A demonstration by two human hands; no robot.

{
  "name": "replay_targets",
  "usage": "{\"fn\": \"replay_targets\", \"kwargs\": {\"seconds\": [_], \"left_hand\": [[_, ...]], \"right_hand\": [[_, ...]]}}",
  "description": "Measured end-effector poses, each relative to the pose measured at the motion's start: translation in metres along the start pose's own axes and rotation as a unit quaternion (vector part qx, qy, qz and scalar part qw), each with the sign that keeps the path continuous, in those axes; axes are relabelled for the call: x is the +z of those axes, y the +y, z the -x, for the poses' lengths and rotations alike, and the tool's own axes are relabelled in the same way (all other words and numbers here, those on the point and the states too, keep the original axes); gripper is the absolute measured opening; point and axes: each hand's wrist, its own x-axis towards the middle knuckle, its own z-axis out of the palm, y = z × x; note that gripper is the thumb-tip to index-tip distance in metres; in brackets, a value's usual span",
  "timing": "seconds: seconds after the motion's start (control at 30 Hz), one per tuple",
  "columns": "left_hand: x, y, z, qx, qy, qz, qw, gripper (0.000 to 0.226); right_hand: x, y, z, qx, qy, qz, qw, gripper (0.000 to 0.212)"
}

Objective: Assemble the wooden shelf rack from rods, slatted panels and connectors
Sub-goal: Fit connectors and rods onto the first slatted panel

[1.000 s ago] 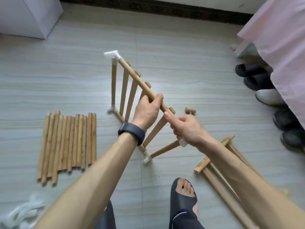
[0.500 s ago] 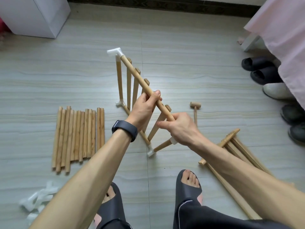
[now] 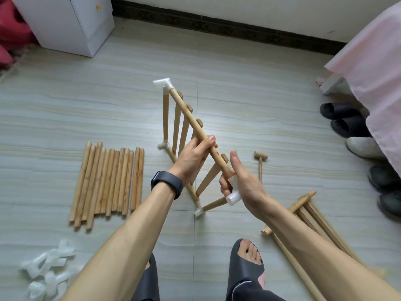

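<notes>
Floor: slatted panel stands on edge at centre. Loose rods lie in a row at 9 o'clock; second panel lies flat at 4 o'clock. Left hand grips the top rod mid-length. Right hand curls its fingers round the white connector at the rod's near end, thumb raised. Mallet at 3 o'clock.

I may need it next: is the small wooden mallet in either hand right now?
No, the mallet lies on the floor, apart from the left hand gripping the panel's top rod and the right hand at the connector.
</notes>
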Motion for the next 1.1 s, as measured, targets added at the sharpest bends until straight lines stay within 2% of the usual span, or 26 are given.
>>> {"fn": "replay_targets", "kwargs": {"seconds": [0.13,0.23,0.37,0.43,0.5,0.57,0.73,0.93,1.1], "left_hand": [[-0.003,-0.001,-0.006,0.006,-0.014,-0.001,1.000,0.014],[-0.005,-0.003,-0.008,0.019,-0.007,-0.006,1.000,0.018],[-0.004,-0.002,-0.009,0.023,-0.009,-0.020,0.999,0.048],[-0.003,-0.002,-0.008,0.024,-0.008,-0.013,1.000,0.044],[-0.003,-0.002,-0.007,0.021,-0.014,-0.011,1.000,0.022],[-0.002,-0.001,-0.005,0.019,-0.013,-0.011,1.000,0.012],[0.000,0.001,-0.004,0.014,0.000,-0.014,1.000,0.011],[0.004,0.004,-0.004,0.011,0.018,-0.017,1.000,0.017],[0.000,0.008,-0.003,0.000,-0.011,-0.027,1.000,0.019]], "right_hand": [[-0.001,0.002,-0.005,-0.001,0.041,-0.011,0.999,0.077],[0.001,0.001,-0.002,-0.024,0.060,-0.032,0.997,0.072],[0.003,0.000,0.000,-0.033,0.096,-0.082,0.991,0.060],[0.004,0.001,0.001,-0.033,0.110,-0.083,0.990,0.062],[0.004,0.002,0.003,-0.035,0.127,-0.085,0.988,0.065],[0.005,0.002,0.004,-0.040,0.140,-0.068,0.987,0.067],[0.012,0.003,0.005,-0.041,0.161,-0.035,0.985,0.069],[0.015,0.003,0.004,-0.054,0.172,-0.046,0.983,0.065],[0.010,0.008,0.009,-0.045,0.167,-0.041,0.984,0.062]]}}
